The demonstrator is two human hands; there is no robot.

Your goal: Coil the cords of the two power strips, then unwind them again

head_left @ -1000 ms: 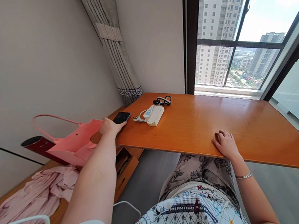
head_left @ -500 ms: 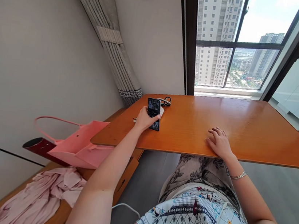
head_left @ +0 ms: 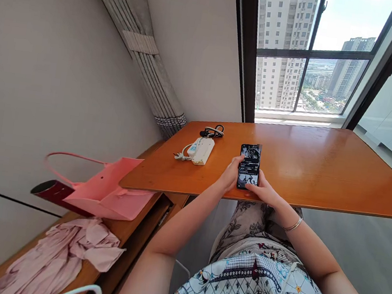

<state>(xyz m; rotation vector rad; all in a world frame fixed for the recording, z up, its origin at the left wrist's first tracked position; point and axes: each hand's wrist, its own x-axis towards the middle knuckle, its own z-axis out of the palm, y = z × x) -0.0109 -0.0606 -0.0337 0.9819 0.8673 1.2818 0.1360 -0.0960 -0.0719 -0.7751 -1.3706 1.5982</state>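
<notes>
A dark phone (head_left: 249, 166) with a lit screen is held upright over the front part of the orange-brown table (head_left: 305, 166). My left hand (head_left: 231, 173) grips its left side, the thumb near the screen's edge. At the lower right of the phone, my right hand (head_left: 264, 189) holds on, its thumb over the bottom of the screen. To the left on the table lies a white power strip (head_left: 203, 151) with its cord and plug (head_left: 182, 156). Behind it is a coiled black and white cable (head_left: 214, 131).
Left of the table, a pink bag (head_left: 111, 189), a dark red tube (head_left: 53, 192) and a pink cloth (head_left: 67, 250) rest on a lower wooden cabinet. A window (head_left: 309, 56) stands behind the table, with a curtain (head_left: 140, 43) at the left.
My left hand has brought the phone rightward from the power strip to the table's front middle. My right hand has moved left and taken hold of the phone too.
</notes>
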